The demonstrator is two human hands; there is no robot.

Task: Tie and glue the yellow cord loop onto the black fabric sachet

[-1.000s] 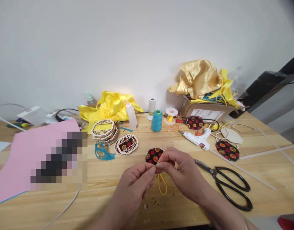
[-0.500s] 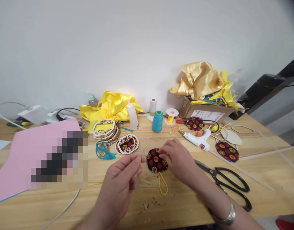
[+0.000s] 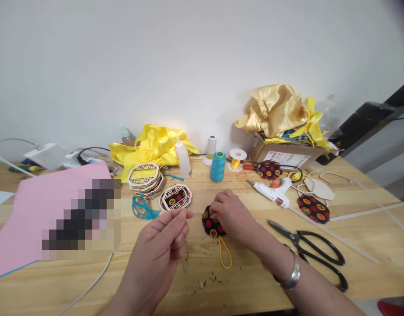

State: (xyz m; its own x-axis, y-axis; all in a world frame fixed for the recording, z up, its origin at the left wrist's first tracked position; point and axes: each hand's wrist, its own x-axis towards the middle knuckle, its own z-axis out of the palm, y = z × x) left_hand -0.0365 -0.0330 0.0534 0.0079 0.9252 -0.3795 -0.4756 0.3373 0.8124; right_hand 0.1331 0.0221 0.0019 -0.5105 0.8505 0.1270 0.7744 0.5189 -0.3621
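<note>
A person works at a wooden desk [image 3: 251, 285], both hands over the near side. The left hand [image 3: 160, 243] is raised, thumb and forefinger pinched together; whether anything thin sits between them is too small to tell. The right hand [image 3: 233, 219], a silver bracelet [image 3: 294, 274] at its wrist, bends its fingers over the right part of a black patterned disc [image 3: 210, 224], hiding that side; how firmly it grips cannot be told. The disc is at the middle of the desk, a yellow loop [image 3: 226, 266] trailing from its near edge. Scissors [image 3: 295, 238] lie to the right of the right hand, beyond them a white glue gun [image 3: 270, 192] and a second disc [image 3: 312, 209]. A framed disc [image 3: 175, 199] lies just past the left hand, beside stacked frames [image 3: 149, 191]. Behind stand a bottle [image 3: 184, 161] and a teal spool [image 3: 217, 167]. A pink sheet [image 3: 57, 197] covers the left; gold cloth [image 3: 276, 109] tops a box [image 3: 284, 157] at the back right.
</note>
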